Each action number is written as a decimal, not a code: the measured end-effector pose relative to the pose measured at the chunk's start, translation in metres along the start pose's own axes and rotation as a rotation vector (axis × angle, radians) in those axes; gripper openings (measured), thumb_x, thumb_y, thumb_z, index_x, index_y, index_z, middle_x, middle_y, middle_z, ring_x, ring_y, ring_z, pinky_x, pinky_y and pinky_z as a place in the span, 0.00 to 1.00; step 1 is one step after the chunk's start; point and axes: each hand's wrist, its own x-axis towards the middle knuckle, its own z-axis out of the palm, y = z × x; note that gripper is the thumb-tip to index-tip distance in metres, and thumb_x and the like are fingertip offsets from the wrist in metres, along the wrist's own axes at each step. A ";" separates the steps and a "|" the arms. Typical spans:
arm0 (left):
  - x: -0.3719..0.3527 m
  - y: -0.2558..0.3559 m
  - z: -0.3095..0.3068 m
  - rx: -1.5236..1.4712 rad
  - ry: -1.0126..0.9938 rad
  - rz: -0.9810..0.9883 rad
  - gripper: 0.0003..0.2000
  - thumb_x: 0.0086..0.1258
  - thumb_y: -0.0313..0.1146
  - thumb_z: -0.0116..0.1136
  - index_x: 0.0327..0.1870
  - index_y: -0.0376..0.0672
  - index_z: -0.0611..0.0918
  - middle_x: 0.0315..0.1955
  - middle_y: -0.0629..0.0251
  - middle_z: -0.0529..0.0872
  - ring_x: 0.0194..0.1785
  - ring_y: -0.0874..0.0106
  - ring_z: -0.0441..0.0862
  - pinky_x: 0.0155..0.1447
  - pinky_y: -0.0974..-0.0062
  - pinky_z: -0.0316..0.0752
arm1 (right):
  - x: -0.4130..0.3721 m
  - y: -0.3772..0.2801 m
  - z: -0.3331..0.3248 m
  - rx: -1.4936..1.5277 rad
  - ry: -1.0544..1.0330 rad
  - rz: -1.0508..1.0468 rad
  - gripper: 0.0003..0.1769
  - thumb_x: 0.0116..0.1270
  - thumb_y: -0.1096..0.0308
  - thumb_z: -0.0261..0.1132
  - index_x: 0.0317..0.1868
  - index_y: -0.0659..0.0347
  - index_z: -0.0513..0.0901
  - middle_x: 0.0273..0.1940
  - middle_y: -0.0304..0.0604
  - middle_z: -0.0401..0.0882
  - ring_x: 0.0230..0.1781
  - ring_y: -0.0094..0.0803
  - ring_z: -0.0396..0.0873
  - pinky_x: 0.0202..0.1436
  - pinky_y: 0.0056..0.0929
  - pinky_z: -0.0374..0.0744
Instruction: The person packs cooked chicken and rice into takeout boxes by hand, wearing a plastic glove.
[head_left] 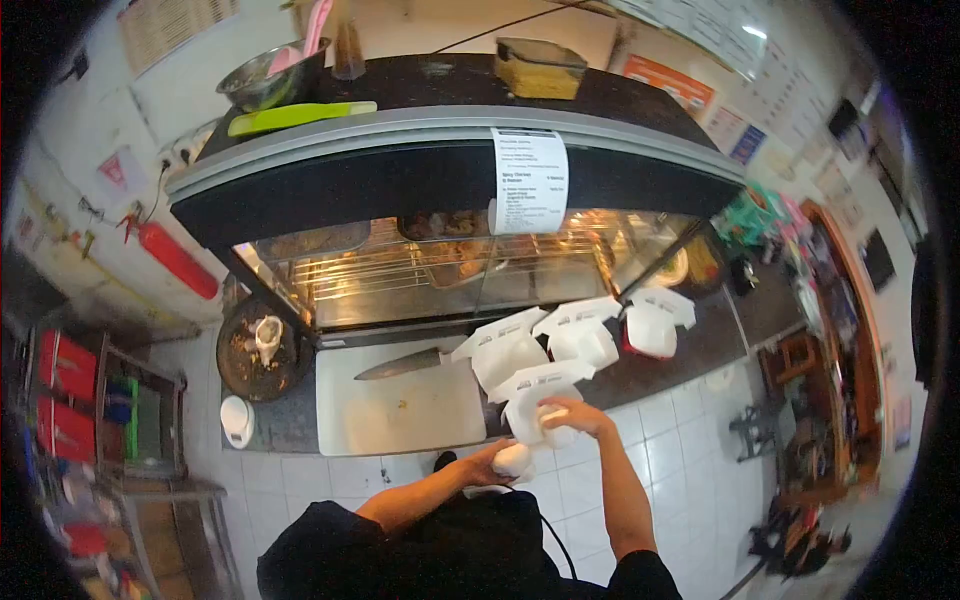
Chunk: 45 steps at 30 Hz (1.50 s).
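Observation:
My left hand (480,464) is closed around a rounded white thing (512,460) close to my body, just past the counter's front edge. My right hand (578,416) is closed, its fingers pinched on a small pale item (549,414) whose kind I cannot tell. Both hands are close to the nearest white takeaway box (520,408), which stands with its flap up. Behind it are two more open white boxes, one at the left (508,366) and one at the middle (585,348). Another open box (655,328) stands farther right.
A white cutting board (400,425) carries a large knife (398,365). Left of it are a round dark board (245,370) and a white scale (237,421). The lit food warmer (390,275) rises behind, with a paper receipt (528,180) hanging on its front.

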 end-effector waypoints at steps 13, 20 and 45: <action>0.026 -0.036 0.072 -0.281 0.369 0.792 0.36 0.57 0.27 0.75 0.66 0.44 0.67 0.55 0.61 0.80 0.59 0.68 0.78 0.66 0.68 0.75 | 0.104 0.069 -0.022 0.138 -0.328 0.105 0.29 0.59 0.58 0.74 0.60 0.57 0.82 0.63 0.42 0.76 0.62 0.33 0.71 0.65 0.30 0.69; 0.057 -0.054 0.107 -0.288 0.727 1.012 0.22 0.70 0.52 0.60 0.57 0.48 0.79 0.51 0.59 0.84 0.53 0.59 0.81 0.55 0.59 0.81 | 0.089 0.088 -0.033 0.149 0.127 -0.166 0.21 0.64 0.58 0.71 0.53 0.60 0.85 0.46 0.35 0.81 0.43 0.28 0.81 0.48 0.29 0.80; 0.062 -0.034 0.235 0.010 0.308 1.298 0.23 0.72 0.47 0.56 0.61 0.43 0.77 0.58 0.54 0.79 0.57 0.57 0.81 0.57 0.55 0.81 | 0.243 0.348 -0.403 0.303 0.543 -0.140 0.26 0.67 0.58 0.69 0.57 0.68 0.77 0.51 0.54 0.80 0.48 0.48 0.82 0.47 0.44 0.81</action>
